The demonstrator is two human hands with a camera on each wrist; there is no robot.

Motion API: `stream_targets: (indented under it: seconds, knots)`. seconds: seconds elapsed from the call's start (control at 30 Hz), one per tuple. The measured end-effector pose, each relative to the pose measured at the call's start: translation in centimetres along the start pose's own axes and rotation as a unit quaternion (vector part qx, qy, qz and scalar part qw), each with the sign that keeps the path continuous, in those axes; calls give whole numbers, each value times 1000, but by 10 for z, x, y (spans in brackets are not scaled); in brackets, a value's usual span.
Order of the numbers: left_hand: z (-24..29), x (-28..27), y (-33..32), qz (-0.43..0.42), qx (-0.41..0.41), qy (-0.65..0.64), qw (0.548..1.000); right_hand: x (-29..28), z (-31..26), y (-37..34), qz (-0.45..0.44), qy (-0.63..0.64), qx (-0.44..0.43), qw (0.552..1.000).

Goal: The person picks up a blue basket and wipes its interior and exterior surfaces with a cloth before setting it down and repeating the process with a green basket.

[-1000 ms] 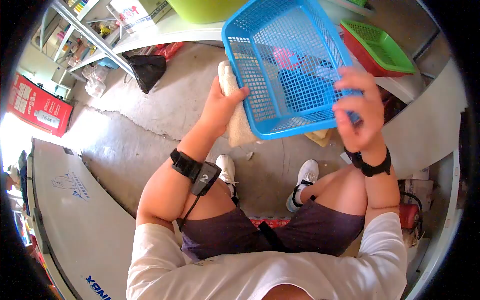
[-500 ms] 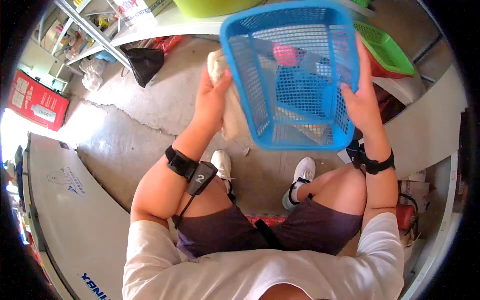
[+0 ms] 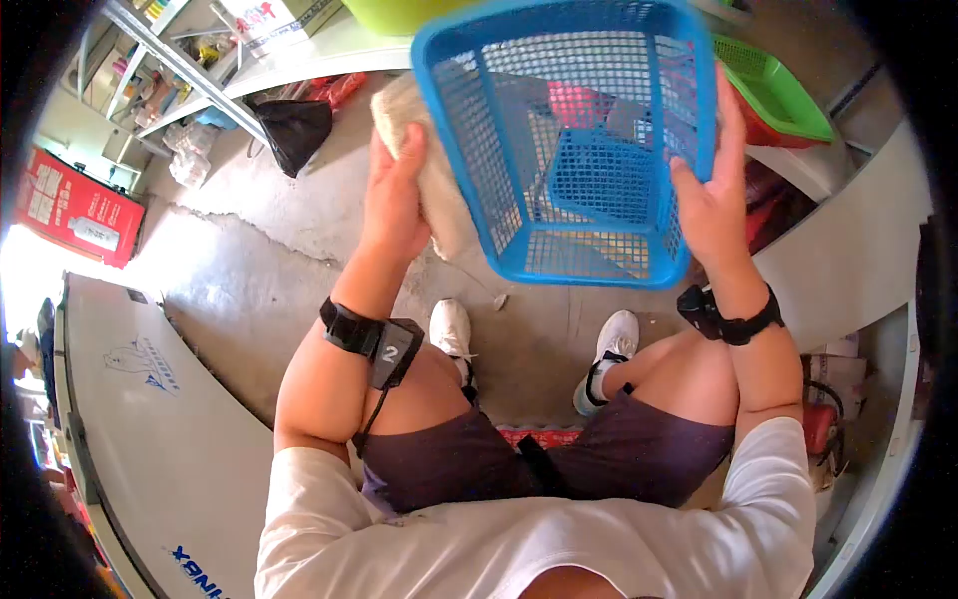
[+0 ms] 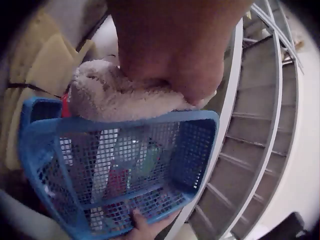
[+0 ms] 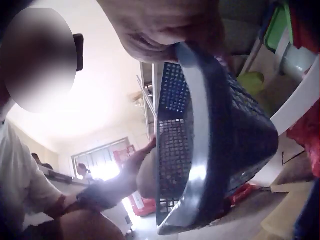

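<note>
A blue mesh plastic basket point(image 3: 589, 275) is held up in front of the person, tilted so its open side faces the head camera. My right hand point(image 3: 718, 200) grips its right rim, thumb on the inner side. A folded cream towel point(image 3: 444, 205) is in my left hand point(image 3: 394, 195), thumb over its near face. That fluffy towel point(image 4: 120, 97) lies along the basket's left rim in the left wrist view. From the right wrist, the basket point(image 5: 200, 165) appears edge-on below the hand. No loose item shows inside the basket; shapes appear through its mesh.
A green basket point(image 3: 768, 90) sits in a red one at the right. Behind stands a white table point(image 3: 369, 62) with a yellow-green tub point(image 3: 399, 12). A black bag point(image 3: 294, 130) is beneath the shelf. A white freezer lid point(image 3: 150, 419) flanks the left, a red fire extinguisher point(image 3: 820, 427) the right.
My right hand, loose beside the basket with fingers spread a second ago, has taken the right rim. The basket has turned more upright, and my left hand with the towel has shifted left.
</note>
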State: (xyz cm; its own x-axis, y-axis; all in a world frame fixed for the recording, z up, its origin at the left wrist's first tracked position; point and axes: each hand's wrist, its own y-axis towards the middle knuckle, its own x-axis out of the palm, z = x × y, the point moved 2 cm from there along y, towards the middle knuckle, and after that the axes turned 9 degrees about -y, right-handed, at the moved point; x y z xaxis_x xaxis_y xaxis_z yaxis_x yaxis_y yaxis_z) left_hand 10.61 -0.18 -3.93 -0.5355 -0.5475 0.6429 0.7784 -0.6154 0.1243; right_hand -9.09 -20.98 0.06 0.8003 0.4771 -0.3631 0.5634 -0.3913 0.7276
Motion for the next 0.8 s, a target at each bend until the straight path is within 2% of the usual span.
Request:
stream_targets:
  seconds: [0.13,0.23,0.33,0.53,0.67,0.77,0.8]
  knots:
    - [-11,12,-5,-56,-45,59,996,-7,5,6,75,98,35,992]
    - [-19,10,-4,-66,-63,105,990,-11,9,6,106,97,78,987]
    - [-22,10,-2,-67,-63,90,992,-14,18,3,132,88,109,981]
    - [-31,22,-8,-12,-91,-59,994,-14,18,4,213,133,125,960]
    - [-48,43,-21,-70,-122,-108,984,-3,22,1,238,159,162,944]
    - [-56,53,-28,-143,-114,-25,983,4,18,-1,231,164,171,944]
    - [-58,54,-31,-137,-154,-31,978,8,15,-1,227,161,175,944]
